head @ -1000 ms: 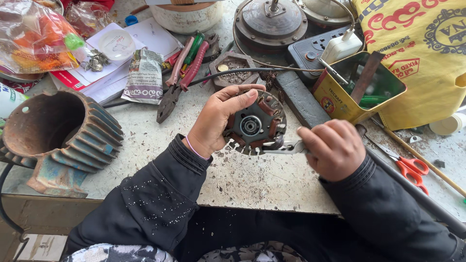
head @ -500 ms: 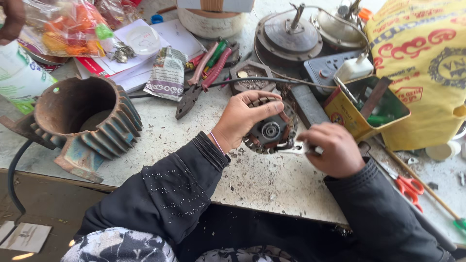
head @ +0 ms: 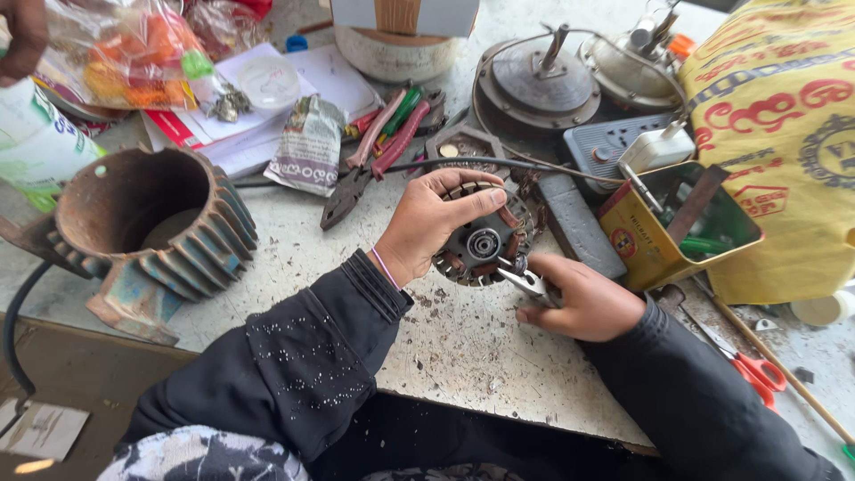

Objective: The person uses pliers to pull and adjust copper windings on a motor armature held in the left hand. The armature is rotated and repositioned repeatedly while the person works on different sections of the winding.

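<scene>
The left hand (head: 427,227) curls over the round, dark copper-wound motor stator (head: 484,245), gripping its rim, while the right hand (head: 583,298) clenches silver pliers (head: 527,282) against it, beside an open yellow tin (head: 663,236).

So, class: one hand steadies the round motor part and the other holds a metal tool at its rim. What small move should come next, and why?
Probably a gentle twist or pull with the right hand, since the metal tool tip already meets the round motor part, which the left hand pins to the table.
</scene>
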